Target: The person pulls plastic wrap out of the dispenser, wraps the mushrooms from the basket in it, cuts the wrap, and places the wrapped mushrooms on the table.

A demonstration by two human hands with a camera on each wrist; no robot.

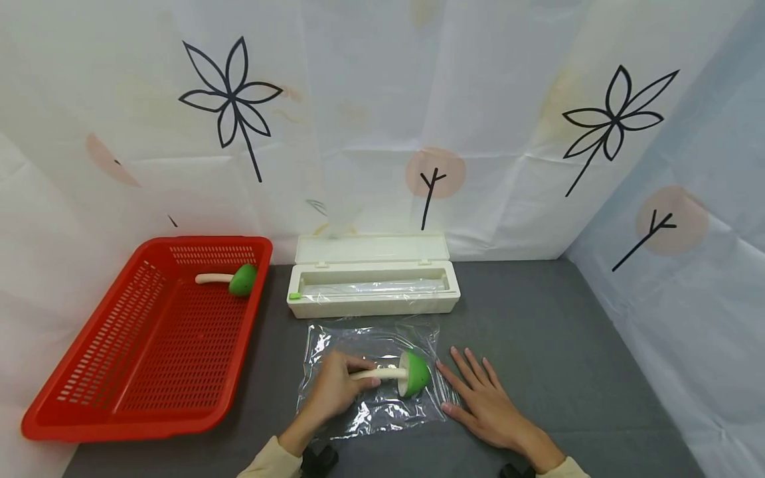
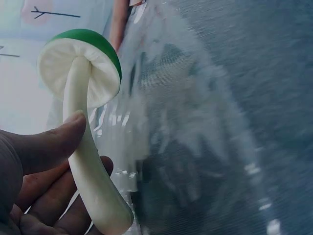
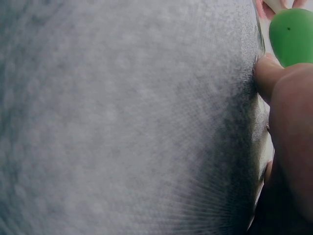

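My left hand (image 1: 336, 385) grips a toy mushroom by its white stem (image 2: 93, 171), thumb on one side and fingers on the other. The mushroom's green cap (image 1: 416, 374) points right, toward my right hand, and its pale underside shows in the left wrist view. Beneath it a sheet of clear plastic film (image 1: 382, 415) lies spread and wrinkled on the grey table. With fingers spread, my right hand (image 1: 487, 405) rests at the film's right edge. The right wrist view shows my right thumb (image 3: 269, 73) close by the green cap.
At the left is a red plastic basket (image 1: 224, 392) with another green-capped mushroom (image 1: 242, 280) near its far right corner. Behind the film stands a white wrap dispenser (image 1: 373, 308), lid raised, a film roll inside. Patterned white cloth (image 1: 358, 119) hangs along the back and sides.
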